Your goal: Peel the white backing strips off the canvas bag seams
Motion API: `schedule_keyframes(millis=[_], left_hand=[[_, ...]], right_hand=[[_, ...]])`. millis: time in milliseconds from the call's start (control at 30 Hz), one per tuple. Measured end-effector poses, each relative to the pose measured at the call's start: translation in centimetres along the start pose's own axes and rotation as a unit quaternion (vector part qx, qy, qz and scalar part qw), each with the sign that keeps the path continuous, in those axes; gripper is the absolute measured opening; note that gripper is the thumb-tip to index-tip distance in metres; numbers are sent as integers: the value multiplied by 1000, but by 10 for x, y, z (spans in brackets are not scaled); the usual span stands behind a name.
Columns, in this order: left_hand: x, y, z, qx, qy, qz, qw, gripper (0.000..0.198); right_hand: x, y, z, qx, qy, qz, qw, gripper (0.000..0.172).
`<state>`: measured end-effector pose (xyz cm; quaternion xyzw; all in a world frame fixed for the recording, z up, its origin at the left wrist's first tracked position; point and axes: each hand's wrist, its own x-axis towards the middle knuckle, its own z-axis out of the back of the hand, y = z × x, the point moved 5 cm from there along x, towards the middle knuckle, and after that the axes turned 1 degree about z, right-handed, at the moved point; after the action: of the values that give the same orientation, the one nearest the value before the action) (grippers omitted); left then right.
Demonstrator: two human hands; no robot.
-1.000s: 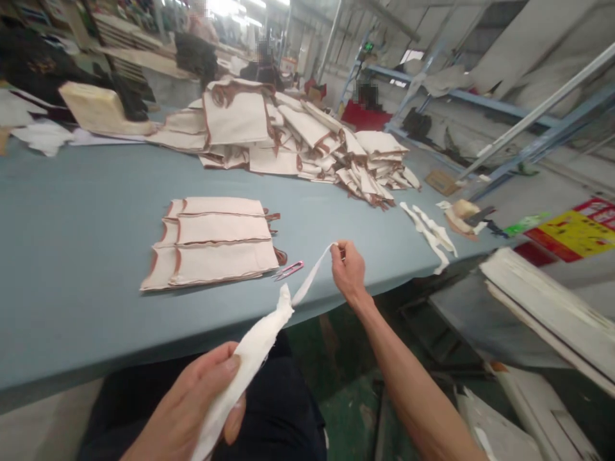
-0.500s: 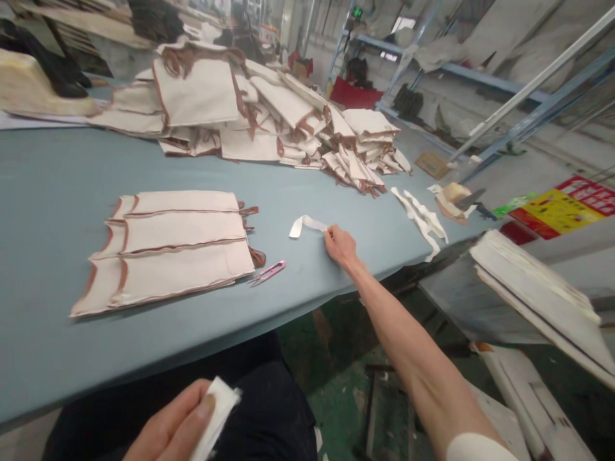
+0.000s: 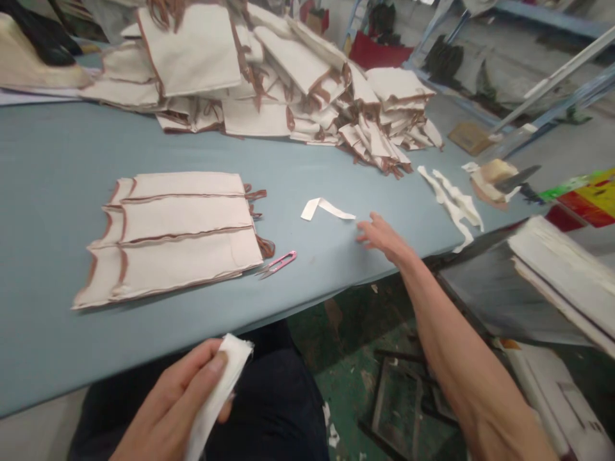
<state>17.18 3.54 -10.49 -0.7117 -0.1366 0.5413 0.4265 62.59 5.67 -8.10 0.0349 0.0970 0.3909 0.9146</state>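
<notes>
My left hand (image 3: pixel 177 397) is closed on a folded white cloth strip (image 3: pixel 218 390) in front of my lap. Over the table, my right hand (image 3: pixel 379 235) has its fingers apart and holds nothing. Just left of its fingertips lies a thin bent white strip (image 3: pixel 331 209). Pink-handled thread snips (image 3: pixel 278 264) rest on the table, their points toward a stack of cream fabric pieces (image 3: pixel 182 221) with brown edging and brown loops at the right end.
A large heap of cream pieces (image 3: pixel 278 77) spans the back of the blue-grey table (image 3: pixel 48 358). More white strips (image 3: pixel 451 202), a yellowish block (image 3: pixel 497 173) and a small cardboard box (image 3: pixel 468 137) sit at the right.
My right hand has let go of the thin white strip and moved right, its fingers now spread. My left hand still holds its strip and shows higher in view. The camera view has tilted down.
</notes>
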Motion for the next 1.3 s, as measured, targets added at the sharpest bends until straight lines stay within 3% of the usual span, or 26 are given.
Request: schedule_keyframes(millis=[167,367,533,600,633,733,833,967,1167,1300], left_hand=[[1,-20,-16,-65,36,-6,997,52],[-6,-36,-18,-221,50,-8,974,35],[-10,-39,-15,-310,-39,73,947,33],[-10,-42,-16,-345,-58,85,933,31],[-10,-43,-16,-362,-64,86,926,30],[-10,-44,-17,-400,-68,83,910,28],[-11,-44,-19,-409,-75,63,907,26],[-15,-41,-20,-396,-105,37,911,26],[-18,-31,-17,-382,-87,-43,919,21],[-18,-27,-10,-378,-83,-109,916,26]], right_hand=[[-43,-10,-9,-28,-13,-17,999,66],[-92,-4,-25,78,-67,6,995,72],[-154,15,-34,110,-164,29,980,76],[-188,35,-36,142,-182,61,971,67],[-206,48,-38,175,-166,81,967,58],[-254,96,-44,324,-27,171,930,28],[-289,134,-37,417,15,225,881,13],[-307,161,-27,453,14,260,852,15],[-307,178,-37,451,47,230,861,11],[-302,182,-45,451,45,225,863,19]])
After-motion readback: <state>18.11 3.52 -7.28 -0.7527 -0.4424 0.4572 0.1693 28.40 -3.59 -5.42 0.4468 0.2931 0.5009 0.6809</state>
